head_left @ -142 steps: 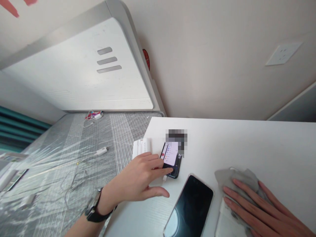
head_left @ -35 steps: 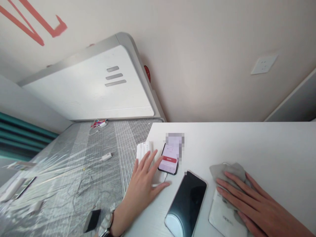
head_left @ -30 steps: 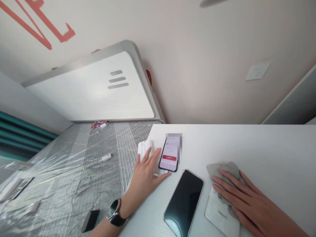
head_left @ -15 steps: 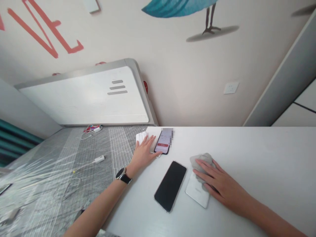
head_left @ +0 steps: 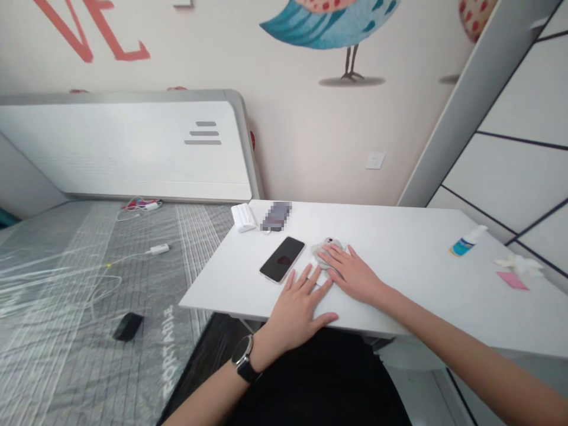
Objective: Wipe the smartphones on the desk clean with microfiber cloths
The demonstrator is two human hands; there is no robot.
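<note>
My right hand (head_left: 355, 275) lies over a bunched grey cloth (head_left: 322, 254), holding it down with extended fingers. Beneath the cloth is a white phone (head_left: 320, 279), mostly covered by cloth and hands. My left hand (head_left: 296, 310), with a watch on its wrist, is spread at the desk's near edge. Its fingertips reach the near side of the white phone; whether they press on it I cannot tell. Left of the cloth, a black-screened phone (head_left: 283, 259) lies flat, apart from both hands.
At the desk's (head_left: 390, 236) far left are a white box-shaped item (head_left: 244, 217) and another phone (head_left: 276, 216), partly blurred. A spray bottle (head_left: 468, 241), crumpled tissue (head_left: 519, 265) and pink slip (head_left: 512, 280) lie at right. A plastic-covered bed (head_left: 146, 355) adjoins on the left.
My left hand has come away from the items at the far left, moving right and nearer to the white phone. My right hand stays on the cloth. The view has shifted, showing more desk.
</note>
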